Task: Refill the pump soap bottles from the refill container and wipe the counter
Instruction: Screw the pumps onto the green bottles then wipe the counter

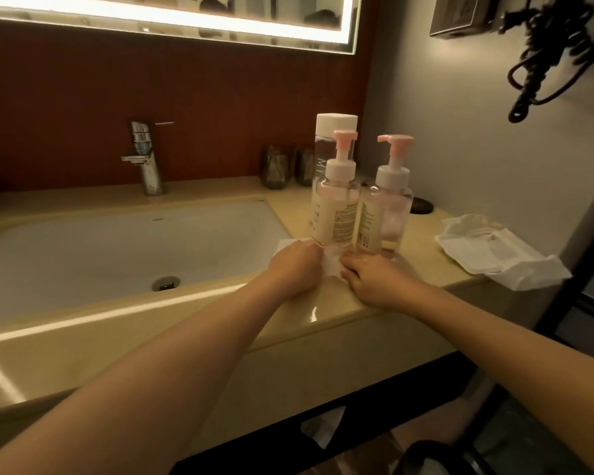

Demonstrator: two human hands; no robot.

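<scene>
White wipe (330,265) sits under both hands, pump bottles (336,214) just beyond them. Left hand (294,267) presses it flat; right hand (369,281) grip can't be told.

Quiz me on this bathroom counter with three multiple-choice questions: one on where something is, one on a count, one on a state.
1. Where does the white-capped refill bottle stand? A on the floor; B behind the pump bottles; C on a wall shelf.
2. How many bottles carry pink pumps? A one; B two; C four.
3. The pink pumps are: A fitted on; B lying loose; C missing.

Answers: B, its white cap rises just behind them. B, two pink pumps show side by side. A, each pump sits on its bottle's neck.
</scene>
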